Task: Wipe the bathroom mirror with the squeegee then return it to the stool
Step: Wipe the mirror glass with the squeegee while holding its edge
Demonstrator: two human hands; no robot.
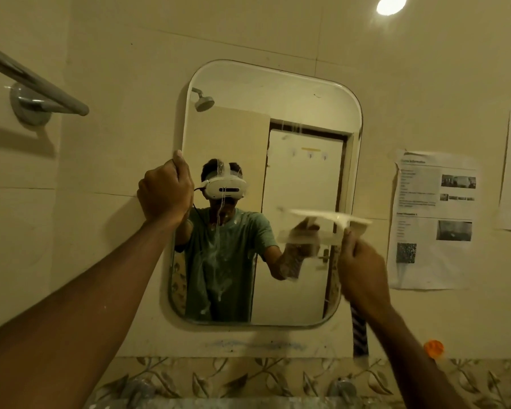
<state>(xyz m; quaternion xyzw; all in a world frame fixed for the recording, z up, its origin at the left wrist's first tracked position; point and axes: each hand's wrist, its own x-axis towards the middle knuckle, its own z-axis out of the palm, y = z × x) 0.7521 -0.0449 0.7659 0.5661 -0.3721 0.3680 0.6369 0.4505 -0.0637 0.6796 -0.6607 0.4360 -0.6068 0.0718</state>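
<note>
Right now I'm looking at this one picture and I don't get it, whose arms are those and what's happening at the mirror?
No machine here: the arms belong to a person wearing a camera on the head, the white headset reflected in the mirror. The one picture looks out from there. The left hand grips the mirror's left edge. The right hand holds a white squeegee at the mirror's right side. White streaks run down the glass. A towel rail is on the wall at left, printed sheets at right.
</note>
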